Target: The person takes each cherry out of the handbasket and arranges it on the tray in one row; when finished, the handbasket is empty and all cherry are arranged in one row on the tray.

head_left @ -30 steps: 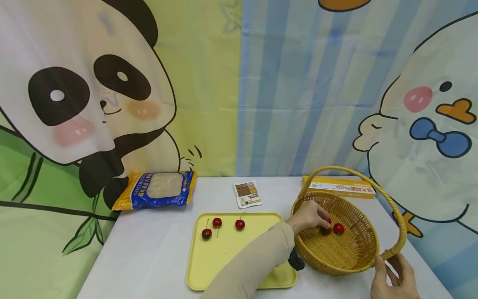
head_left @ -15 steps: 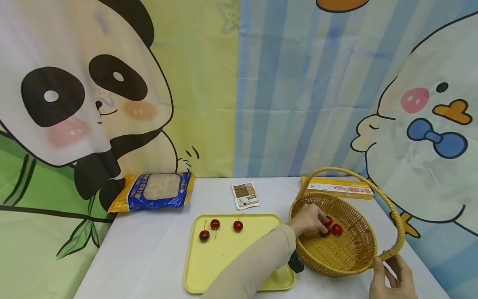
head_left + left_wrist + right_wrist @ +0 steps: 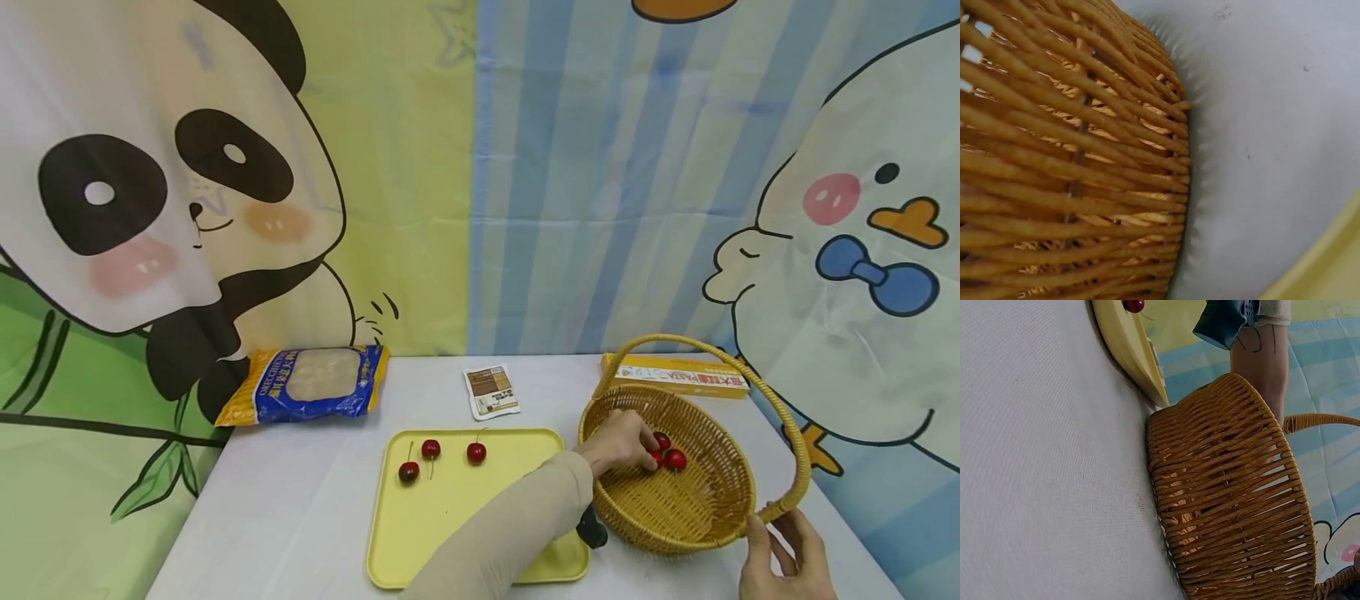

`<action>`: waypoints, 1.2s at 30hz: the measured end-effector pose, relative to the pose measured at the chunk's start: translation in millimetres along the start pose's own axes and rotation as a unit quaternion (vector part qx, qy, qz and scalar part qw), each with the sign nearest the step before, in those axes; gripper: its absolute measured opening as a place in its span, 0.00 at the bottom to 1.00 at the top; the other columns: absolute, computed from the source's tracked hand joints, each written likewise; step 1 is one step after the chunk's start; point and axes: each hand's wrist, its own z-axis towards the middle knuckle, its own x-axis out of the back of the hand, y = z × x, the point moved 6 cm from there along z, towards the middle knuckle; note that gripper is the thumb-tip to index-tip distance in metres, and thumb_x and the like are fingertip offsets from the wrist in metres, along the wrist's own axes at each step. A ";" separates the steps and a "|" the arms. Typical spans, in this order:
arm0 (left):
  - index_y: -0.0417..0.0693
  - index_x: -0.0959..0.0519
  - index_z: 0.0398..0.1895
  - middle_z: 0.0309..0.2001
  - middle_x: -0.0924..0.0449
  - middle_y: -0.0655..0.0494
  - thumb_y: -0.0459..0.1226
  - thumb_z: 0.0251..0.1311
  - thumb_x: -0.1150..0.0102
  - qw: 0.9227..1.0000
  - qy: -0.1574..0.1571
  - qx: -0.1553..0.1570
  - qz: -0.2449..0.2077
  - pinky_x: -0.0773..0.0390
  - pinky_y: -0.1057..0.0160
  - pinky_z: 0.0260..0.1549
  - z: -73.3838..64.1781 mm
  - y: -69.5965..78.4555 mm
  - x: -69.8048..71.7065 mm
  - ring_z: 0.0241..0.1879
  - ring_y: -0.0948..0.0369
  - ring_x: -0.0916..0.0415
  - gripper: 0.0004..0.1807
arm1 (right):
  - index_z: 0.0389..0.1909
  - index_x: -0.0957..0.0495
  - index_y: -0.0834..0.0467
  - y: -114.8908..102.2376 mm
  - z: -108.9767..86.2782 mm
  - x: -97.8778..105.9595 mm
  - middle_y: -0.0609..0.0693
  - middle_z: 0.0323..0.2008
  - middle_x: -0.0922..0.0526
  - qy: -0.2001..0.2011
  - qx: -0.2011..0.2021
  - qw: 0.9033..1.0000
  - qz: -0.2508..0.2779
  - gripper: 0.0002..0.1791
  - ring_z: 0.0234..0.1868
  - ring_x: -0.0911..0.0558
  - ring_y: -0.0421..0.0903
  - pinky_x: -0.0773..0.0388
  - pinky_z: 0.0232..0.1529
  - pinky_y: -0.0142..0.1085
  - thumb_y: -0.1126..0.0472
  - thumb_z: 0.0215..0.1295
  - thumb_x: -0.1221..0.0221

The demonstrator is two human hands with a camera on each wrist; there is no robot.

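My left hand (image 3: 622, 440) reaches over the near-left rim into the wicker basket (image 3: 675, 504). Its curled fingertips are right at one red cherry (image 3: 657, 460), whose left side they cover. Two more cherries lie against it, a cherry (image 3: 662, 440) behind and a cherry (image 3: 676, 460) to the right. At the basket's front right, my right hand (image 3: 789, 557) grips the rim by the foot of the arched handle (image 3: 787, 433), thumb on the near side. Woven basket wall (image 3: 1085, 156) fills much of the left wrist view; the right wrist view shows the basket (image 3: 1235, 494) from its side.
A yellow tray (image 3: 427, 533) stands left of the basket, partly under my left forearm, with three stemmed cherries (image 3: 431, 450) on it. Farther back are a blue-and-yellow pasta bag (image 3: 322, 383), a small sachet (image 3: 491, 392) and an orange pasta box (image 3: 678, 375) behind the basket.
My left fingers have drawn slightly left off the cherries in the basket, so more of the cherries shows. The right hand keeps its grip. The whole view has shifted slightly.
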 end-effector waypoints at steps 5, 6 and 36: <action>0.57 0.07 0.41 0.42 0.10 0.69 0.39 0.53 0.18 1.000 -0.001 -0.019 0.005 0.19 0.73 0.39 -5.3 3.7 10.1 0.47 0.71 0.18 0.12 | 0.78 0.34 0.53 -0.5 -0.3 0.5 0.61 0.72 0.27 0.000 -0.013 1.000 -0.004 0.28 0.75 0.29 0.56 0.29 0.72 0.34 0.61 0.80 0.46; 0.57 0.07 0.42 0.41 0.10 0.69 0.39 0.53 0.18 1.000 -0.001 -0.022 0.005 0.20 0.73 0.37 -6.6 4.5 12.6 0.45 0.72 0.18 0.12 | 0.78 0.34 0.53 -0.6 -0.3 0.9 0.61 0.72 0.27 0.001 -0.013 1.000 -0.004 0.28 0.75 0.29 0.56 0.29 0.72 0.34 0.60 0.80 0.46; 0.57 0.09 0.52 0.40 0.09 0.69 0.42 0.61 0.24 0.993 0.053 -0.085 -0.061 0.20 0.74 0.37 -65.4 -16.5 108.9 0.36 0.77 0.19 0.15 | 0.79 0.35 0.51 2.6 -0.9 -1.7 0.62 0.71 0.27 -0.001 -0.015 1.000 0.003 0.28 0.77 0.30 0.50 0.31 0.74 0.33 0.61 0.81 0.47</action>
